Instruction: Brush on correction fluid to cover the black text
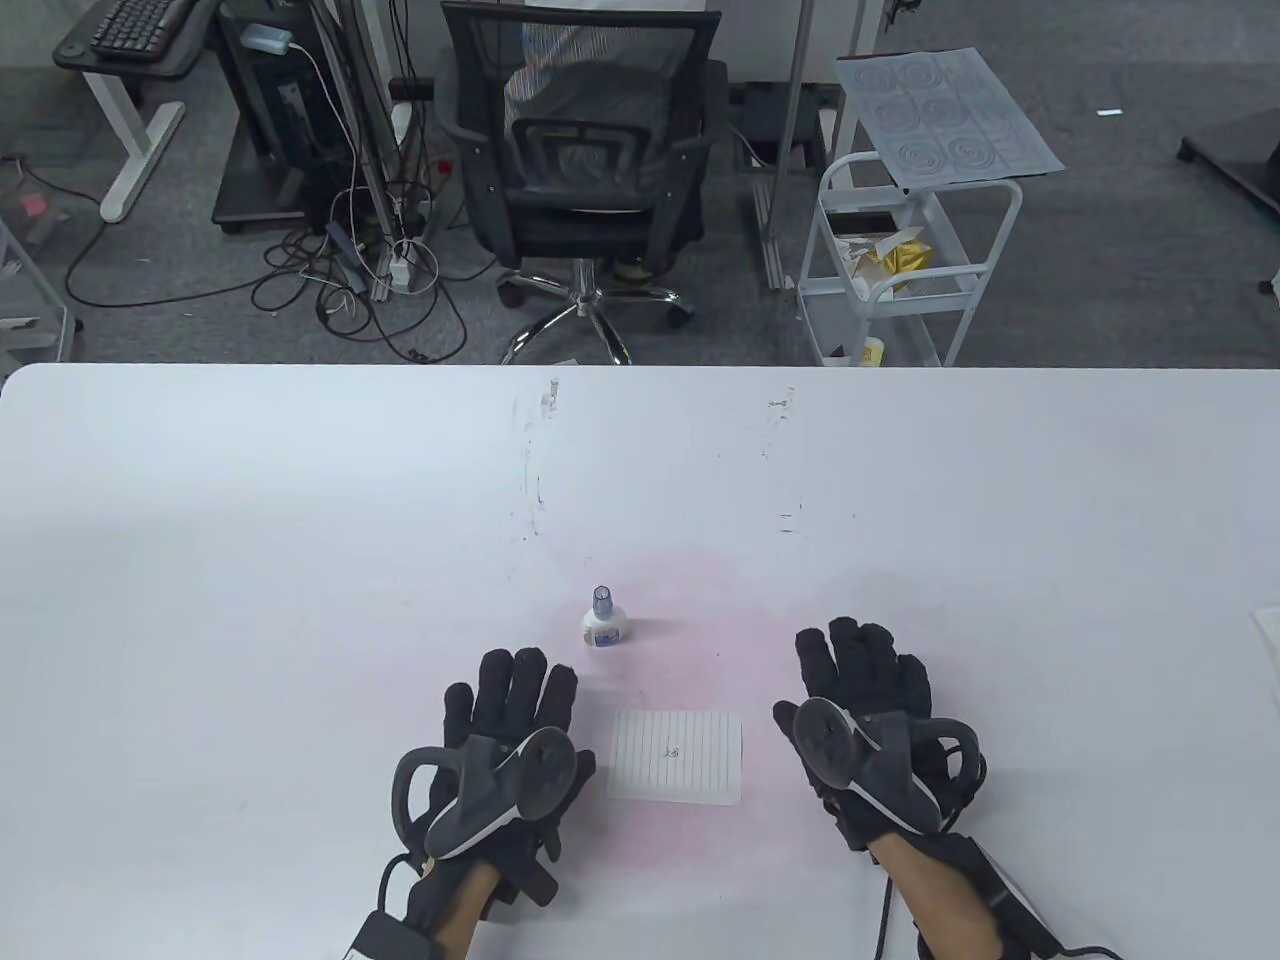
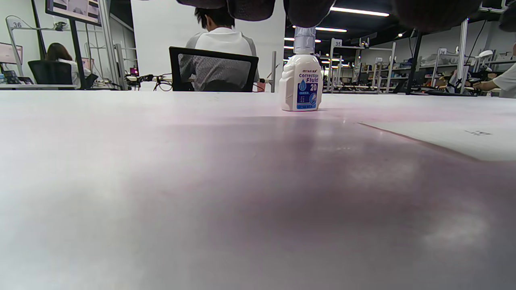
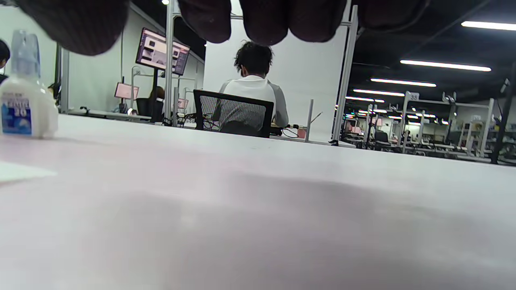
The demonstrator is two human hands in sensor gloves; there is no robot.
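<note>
A small white correction fluid bottle (image 1: 605,620) with a clear bluish cap stands upright, capped; at its 5 o'clock, near, a lined paper card (image 1: 676,757) lies flat, small black text (image 1: 673,752) at centre

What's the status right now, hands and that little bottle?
Left hand and right hand flat on table, holding nothing. Correction fluid bottle upright, capped, untouched. Lined card between the hands, black mark uncovered. Nothing in the way.
</note>
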